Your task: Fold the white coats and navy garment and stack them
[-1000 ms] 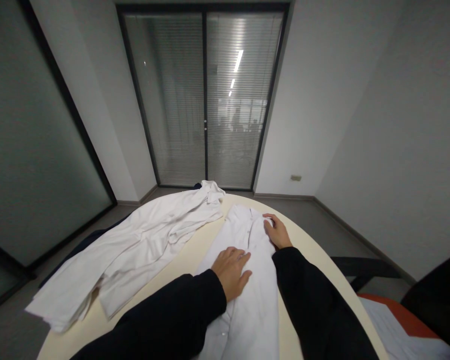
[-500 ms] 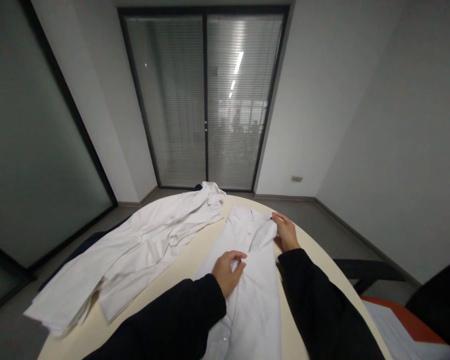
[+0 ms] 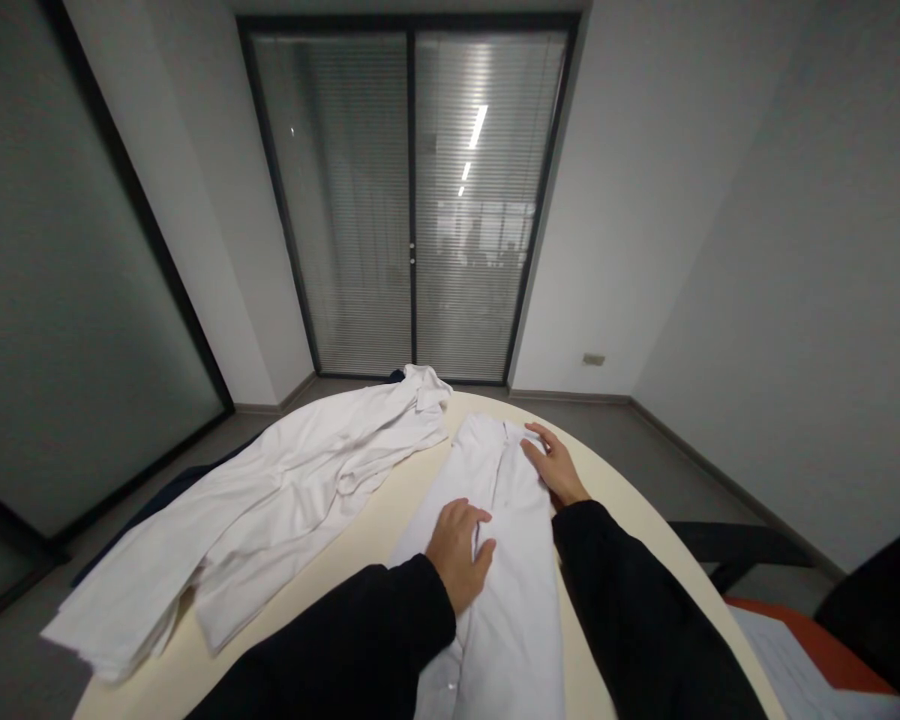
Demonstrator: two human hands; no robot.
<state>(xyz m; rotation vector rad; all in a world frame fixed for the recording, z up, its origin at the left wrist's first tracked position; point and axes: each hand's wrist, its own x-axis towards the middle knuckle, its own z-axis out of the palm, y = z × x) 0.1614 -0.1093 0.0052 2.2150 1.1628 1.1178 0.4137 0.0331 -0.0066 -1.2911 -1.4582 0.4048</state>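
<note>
A white buttoned shirt (image 3: pixel 517 600), folded into a long narrow strip, lies on the round cream table (image 3: pixel 390 535) in front of me. My left hand (image 3: pixel 459 555) rests on the middle of the shirt, thumb and fingers apart, with nothing pinched between them. At the shirt's far right edge, my right hand (image 3: pixel 556 465) lies on the cloth with its fingers spread. Part of the shirt's near left side is hidden by my left sleeve.
More white clothing (image 3: pixel 270 490) is spread along the table's left side, with a dark cloth (image 3: pixel 172 492) under its outer edge. To the right stands a black chair (image 3: pixel 750 545) with an orange item (image 3: pixel 802 640) and papers (image 3: pixel 784 665). Glass doors (image 3: pixel 412 200) are behind the table.
My right hand has let go of the shirt's far right edge and moved slightly left, onto the cloth. My left thumb and fingers have parted from their near-pinch.
</note>
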